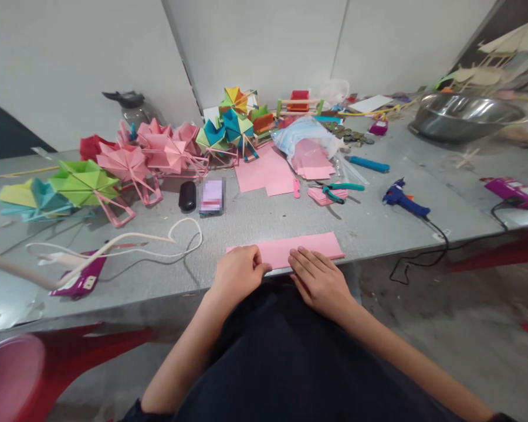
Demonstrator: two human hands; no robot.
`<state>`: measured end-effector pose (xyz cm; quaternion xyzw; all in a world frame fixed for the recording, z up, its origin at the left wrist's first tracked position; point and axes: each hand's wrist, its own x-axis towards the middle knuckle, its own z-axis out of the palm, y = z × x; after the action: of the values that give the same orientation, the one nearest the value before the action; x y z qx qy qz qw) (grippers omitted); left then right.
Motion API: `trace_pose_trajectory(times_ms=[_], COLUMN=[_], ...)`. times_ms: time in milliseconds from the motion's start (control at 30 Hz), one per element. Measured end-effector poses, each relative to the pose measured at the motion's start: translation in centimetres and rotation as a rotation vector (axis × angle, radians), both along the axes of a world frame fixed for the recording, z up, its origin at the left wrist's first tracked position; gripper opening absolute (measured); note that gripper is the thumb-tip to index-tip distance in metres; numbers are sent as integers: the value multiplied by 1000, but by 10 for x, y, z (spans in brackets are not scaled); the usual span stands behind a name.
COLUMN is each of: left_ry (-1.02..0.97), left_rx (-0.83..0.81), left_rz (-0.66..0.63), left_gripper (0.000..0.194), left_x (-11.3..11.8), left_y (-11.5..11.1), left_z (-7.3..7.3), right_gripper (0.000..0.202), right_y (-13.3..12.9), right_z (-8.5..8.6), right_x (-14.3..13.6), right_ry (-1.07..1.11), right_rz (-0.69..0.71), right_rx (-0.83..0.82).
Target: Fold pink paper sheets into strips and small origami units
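A long folded strip of pink paper (279, 252) lies at the front edge of the grey table (264, 220). My left hand (242, 269) is closed at the strip's left part, thumb and curled fingers pinching its near edge. On the right part of the strip, my right hand (319, 278) rests with its fingers stretched out flat on the paper. Beyond the strip lie pink sheets (268, 170), a small pink cutter (296, 188) and green-handled pliers (334, 192) on a stack of small pink papers (319, 196).
Folded paper models (127, 161) stand at the back left. A white cable (136, 237) loops over a purple power strip (81, 275). A blue glue gun (405, 199) and its black cord lie right, below a metal bowl (462, 120). A red stool (22, 375) stands lower left.
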<state>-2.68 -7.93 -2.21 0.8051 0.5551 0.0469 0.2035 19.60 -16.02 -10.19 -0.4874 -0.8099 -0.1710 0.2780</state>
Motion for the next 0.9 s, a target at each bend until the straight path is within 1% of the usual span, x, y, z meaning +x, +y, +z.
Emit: trace_pose_trajectory(times_ms=[200,567,667,733,800,833,900], left_ry=[13,13,16,40,74,82,52], left_rx=[-22,-20,-18,64,239,343,519], left_rz=[7,5,-13,-51,-131,-190,-360], left_gripper=[26,22,21,17,14,16,28], left_x=[1,1,-1,-2,1,5,17], left_y=[0,0,0,-4,-12,-18,-30], left_z=[2,5,5,3,-1,-5,-16], right_gripper=[39,47,47,46,45,45,44], right_y=[-1,-12,-17,-19,-21,-21,-21], right_z=[-4,-10,-11,-11,-10,-10,-11], right_x=[5,29,37,40,41,40,39], right_ry=[-8,-7,-13,-23,-30,-33,-41], right_rz=[-20,-140,-184,-206,-220,-226,-237], right_rx=[2,41,76,95,95,93,97])
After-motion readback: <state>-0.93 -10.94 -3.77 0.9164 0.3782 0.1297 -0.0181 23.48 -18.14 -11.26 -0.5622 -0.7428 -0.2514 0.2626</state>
